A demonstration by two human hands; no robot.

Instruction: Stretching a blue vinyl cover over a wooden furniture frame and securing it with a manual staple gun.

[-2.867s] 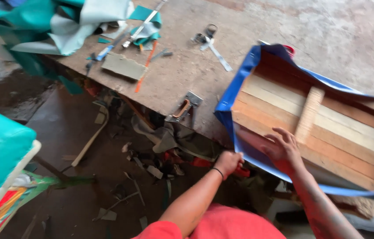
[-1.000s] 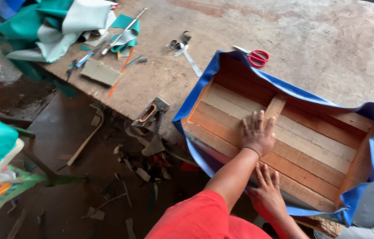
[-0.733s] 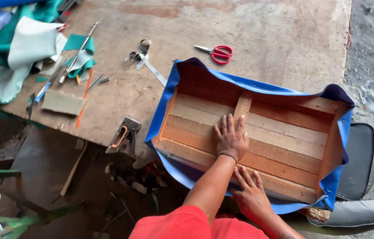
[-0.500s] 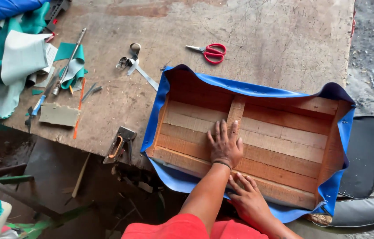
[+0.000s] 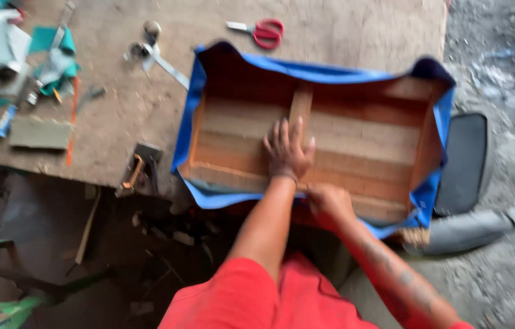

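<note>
Since the earlier frame, right hand (image 5: 329,204) has slid to the frame's (image 5: 251,131) near edge, curled on it; left hand (image 5: 287,152) lies open, flat on slats, mid-picture.

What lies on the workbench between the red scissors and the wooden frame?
In the head view, only the blue cover's edge lies between the red scissors and the wooden frame; the workbench there is otherwise bare.

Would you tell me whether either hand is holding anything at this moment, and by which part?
The left hand lies flat, fingers spread, on the slats inside the wooden frame, pressing, not gripping. The right hand is closed at the frame's near edge; what it grips cannot be told.
</note>
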